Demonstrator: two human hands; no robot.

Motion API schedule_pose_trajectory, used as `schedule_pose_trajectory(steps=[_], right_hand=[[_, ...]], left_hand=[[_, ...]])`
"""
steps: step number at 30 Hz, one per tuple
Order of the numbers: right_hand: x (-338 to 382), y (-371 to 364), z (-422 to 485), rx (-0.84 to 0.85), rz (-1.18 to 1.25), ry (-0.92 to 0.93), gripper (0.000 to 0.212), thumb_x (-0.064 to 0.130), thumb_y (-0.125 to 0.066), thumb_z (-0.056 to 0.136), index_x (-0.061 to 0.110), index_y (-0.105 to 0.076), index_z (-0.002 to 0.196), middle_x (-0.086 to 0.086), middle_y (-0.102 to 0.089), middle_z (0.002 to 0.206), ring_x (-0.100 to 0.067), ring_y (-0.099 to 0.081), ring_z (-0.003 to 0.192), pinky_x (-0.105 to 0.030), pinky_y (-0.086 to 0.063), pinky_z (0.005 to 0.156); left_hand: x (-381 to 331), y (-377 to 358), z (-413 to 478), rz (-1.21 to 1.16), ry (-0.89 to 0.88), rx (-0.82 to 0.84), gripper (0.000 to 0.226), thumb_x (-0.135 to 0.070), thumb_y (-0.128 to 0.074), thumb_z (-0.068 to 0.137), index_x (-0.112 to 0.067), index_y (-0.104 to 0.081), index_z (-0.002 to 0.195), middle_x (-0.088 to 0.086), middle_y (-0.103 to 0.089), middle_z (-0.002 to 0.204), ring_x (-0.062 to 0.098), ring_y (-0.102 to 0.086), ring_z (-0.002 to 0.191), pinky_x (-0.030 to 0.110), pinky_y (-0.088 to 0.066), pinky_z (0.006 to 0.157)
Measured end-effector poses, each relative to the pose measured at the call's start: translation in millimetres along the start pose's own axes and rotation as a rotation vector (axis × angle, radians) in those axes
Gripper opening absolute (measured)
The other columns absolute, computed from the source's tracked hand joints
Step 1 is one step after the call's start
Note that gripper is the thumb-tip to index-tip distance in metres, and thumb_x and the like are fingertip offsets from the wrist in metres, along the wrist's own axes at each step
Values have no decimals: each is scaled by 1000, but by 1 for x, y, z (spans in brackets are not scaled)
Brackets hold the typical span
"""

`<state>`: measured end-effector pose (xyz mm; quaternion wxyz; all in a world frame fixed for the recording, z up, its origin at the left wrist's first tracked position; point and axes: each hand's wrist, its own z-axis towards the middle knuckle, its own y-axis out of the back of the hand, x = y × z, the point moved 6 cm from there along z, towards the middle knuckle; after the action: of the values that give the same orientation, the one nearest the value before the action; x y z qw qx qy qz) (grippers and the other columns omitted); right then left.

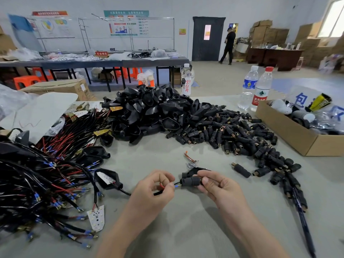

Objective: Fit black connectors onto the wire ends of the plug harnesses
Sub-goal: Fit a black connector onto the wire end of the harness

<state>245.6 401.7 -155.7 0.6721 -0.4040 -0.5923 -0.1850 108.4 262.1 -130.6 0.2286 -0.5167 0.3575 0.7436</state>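
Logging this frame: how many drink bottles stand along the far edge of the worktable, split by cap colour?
White-capped bottles: 2
Red-capped bottles: 1
Total: 3
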Motion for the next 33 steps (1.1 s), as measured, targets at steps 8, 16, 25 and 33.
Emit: schedule_pose_trajectory(steps=[8,16,25,33], right_hand=[[4,0,-1,40,-44,19,36,-7,-56,93,18,-81,82,-8,-78,90,-9,-73,84,-13,-54,72],[2,-2,-3,42,-54,6,37,-5,-57,93,23,-81,86,-7,-78,91,-10,-73,87,-13,-54,74],[-7,4,-3,-8,69,-94,18,-1,-60,91,7,-76,95,-15,-77,93,-18,-75,87,-14,-55,72],[9,-4,-10,29,-123,38,36,-6,-58,93,18,-81,79,-5,-78,89,-16,-74,87,-13,-54,74]], left_hand=[[1,-2,2,-137,78,-14,12,-27,-61,74,-23,-58,63,-9,-72,89,9,-57,70,19,-45,70],[-4,-1,0,-134,62,-2,19,-16,-65,84,-17,-56,68,-5,-72,86,12,-52,66,20,-42,65],[-6,-4,-2,82,-94,23,19,-22,-66,95,-26,-54,80,-8,-68,92,23,-59,74,20,-45,69],[0,-7,-4,84,-103,77,17,-42,-61,92,-26,-59,86,9,-55,70,26,-49,65,29,-39,63]])
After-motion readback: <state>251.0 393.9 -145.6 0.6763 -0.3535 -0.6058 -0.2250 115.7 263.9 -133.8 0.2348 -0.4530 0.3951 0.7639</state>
